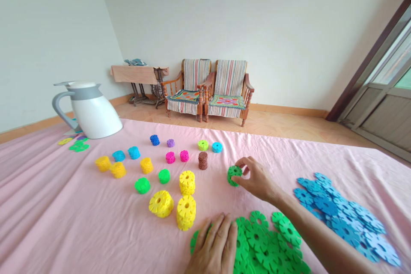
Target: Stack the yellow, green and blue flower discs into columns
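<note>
My right hand (258, 180) has thumb and fingers closed around a short stack of dark green notched discs (234, 175) standing on the pink cloth. Flat on the left edge of a loose pile of green notched discs (260, 239) lies my left hand (215, 244), its fingers stretched out. Part of that pile is hidden beneath the left hand and the right forearm. Taller yellow stacks (186, 212) stand left of my hands, and a brown stack (203, 160) is beyond them.
Loose blue discs (340, 218) spread at the right on the pink cloth (96, 218). Small stacks in several colours, such as an orange-yellow one (147, 165), dot the middle. A white jug (96, 113) stands at the left. Two wooden chairs (229, 100) are beyond the table.
</note>
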The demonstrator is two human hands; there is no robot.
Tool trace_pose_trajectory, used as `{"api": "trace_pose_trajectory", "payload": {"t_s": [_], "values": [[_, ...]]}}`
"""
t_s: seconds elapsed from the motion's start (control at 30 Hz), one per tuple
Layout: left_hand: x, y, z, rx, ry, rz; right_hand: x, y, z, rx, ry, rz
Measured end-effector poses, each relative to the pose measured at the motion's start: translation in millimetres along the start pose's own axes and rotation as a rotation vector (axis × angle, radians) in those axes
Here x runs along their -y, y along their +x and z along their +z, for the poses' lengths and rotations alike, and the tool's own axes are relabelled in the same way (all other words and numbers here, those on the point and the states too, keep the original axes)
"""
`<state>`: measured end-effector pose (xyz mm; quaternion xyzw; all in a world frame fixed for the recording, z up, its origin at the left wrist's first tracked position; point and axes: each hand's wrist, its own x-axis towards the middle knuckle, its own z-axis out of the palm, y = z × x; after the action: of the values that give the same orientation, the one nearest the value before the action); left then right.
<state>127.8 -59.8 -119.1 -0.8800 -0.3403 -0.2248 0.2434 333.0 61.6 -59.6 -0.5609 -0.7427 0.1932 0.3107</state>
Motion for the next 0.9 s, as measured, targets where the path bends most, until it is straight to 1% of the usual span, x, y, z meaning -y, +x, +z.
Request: {"api": "trace_pose_trajectory", "payload": {"t_s": [0.13, 0.23, 0.3, 0.37, 0.43, 0.47, 0.57, 0.63, 0.7, 0.77, 0.9], "values": [[0, 0, -0.1, -0.003, -0.008, -0.010, 0, -2, 1, 0.011, 0.003, 0.005], [1, 0, -0.5, 0.004, 0.020, 0.008, 0, -2, 1, 0.012, -0.002, 0.009], [1, -1, -0.7, 0.010, 0.036, 0.008, 0, -3, -3, 0.001, -0.005, 0.002], [0, -2, -0.6, 0.021, 0.040, 0.014, 2, -7, -13, -0.002, -0.011, -0.013], [-1, -2, -0.2, 0.035, 0.038, 0.012, 8, -17, -27, 0.058, -0.016, -0.036], [-2, -2, 0.0, 0.041, 0.033, 0.000, 12, -24, -36, 0.125, -0.018, -0.055], [-3, -1, -0.4, 0.057, 0.017, -0.045, 27, -50, -59, 0.428, -0.008, -0.102], [-3, -1, -1.8, 0.062, 0.012, -0.028, 34, -67, -68, 0.549, -0.011, -0.090], [-1, 0, -3.6, 0.062, 0.006, -0.007, 38, -79, -71, 0.577, -0.010, -0.076], [0, 0, -5.1, 0.059, -0.009, -0.009, 39, -86, -70, 0.555, -0.001, -0.083], [0, 1, -5.6, 0.047, -0.036, -0.027, 44, -88, -64, 0.541, 0.013, -0.100]]}}
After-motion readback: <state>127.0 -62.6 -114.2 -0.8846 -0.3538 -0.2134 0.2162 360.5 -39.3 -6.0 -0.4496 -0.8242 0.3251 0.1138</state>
